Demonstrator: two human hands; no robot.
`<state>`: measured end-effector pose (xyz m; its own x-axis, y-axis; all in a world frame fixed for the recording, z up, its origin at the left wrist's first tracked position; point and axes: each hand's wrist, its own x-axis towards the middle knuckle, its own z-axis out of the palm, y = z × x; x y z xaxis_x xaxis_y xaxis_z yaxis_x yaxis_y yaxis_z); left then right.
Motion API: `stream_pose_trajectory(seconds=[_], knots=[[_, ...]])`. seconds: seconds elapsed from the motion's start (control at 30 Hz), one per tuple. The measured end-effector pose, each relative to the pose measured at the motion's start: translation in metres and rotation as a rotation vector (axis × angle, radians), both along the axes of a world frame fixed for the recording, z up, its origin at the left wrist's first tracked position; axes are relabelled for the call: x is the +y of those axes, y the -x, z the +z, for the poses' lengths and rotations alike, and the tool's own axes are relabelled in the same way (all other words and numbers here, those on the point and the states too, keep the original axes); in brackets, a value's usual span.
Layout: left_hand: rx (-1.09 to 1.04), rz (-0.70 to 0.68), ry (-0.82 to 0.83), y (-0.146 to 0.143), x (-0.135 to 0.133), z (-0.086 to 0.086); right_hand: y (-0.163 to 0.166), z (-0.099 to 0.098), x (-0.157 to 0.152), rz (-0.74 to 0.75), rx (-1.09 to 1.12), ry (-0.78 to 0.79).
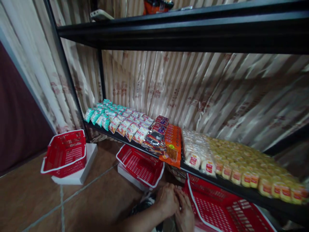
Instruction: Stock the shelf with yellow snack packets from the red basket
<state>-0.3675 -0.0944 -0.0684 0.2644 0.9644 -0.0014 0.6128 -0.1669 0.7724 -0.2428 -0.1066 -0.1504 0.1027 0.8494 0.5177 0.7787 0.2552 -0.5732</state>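
Note:
At the bottom of the view my left hand [167,200] and my right hand [185,213] are pressed close together, low over the floor. Both have their fingers curled inward, and whatever lies between them is hidden. They sit just left of the white rim of a red plastic basket [217,209] that stands under the shelf. Directly above them the black shelf [241,190] carries rows of packaged snacks: teal packets [100,116], red-and-white packets [130,127], dark foil packs [156,135], orange packs [173,145], white buns [196,151] and yellow-wrapped cakes [251,167].
A second red basket [141,166] rests on a white box under the shelf's left half. A third red basket [65,154] sits on a white box [82,174] out on the brown tiled floor [31,196]. Striped curtain hangs behind. An upper black shelf [183,30] overhangs.

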Motion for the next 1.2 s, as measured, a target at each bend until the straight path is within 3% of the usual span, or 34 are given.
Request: stream_pose_trajectory(seconds=[0.2, 0.4, 0.73, 0.83, 0.97, 1.2], knots=[[0.083, -0.065, -0.03, 0.061, -0.001, 0.005, 0.054, 0.021, -0.005, 0.053, -0.006, 0.022], [0.16, 0.038, -0.07, 0.133, 0.004, 0.004, 0.128, 0.042, -0.002, 0.171, 0.033, 0.076], [0.32, 0.231, -0.018, 0.313, 0.019, 0.004, 0.262, 0.042, 0.039, 0.383, 0.054, 0.087], [0.32, 0.314, -0.016, 0.354, 0.03, 0.004, 0.3, 0.042, 0.052, 0.429, 0.063, 0.112], [0.304, 0.339, -0.027, 0.378, 0.041, 0.003, 0.332, 0.046, 0.069, 0.496, 0.073, 0.105], [0.288, 0.277, -0.044, 0.387, 0.06, 0.001, 0.356, 0.067, 0.088, 0.469, 0.175, 0.126]])
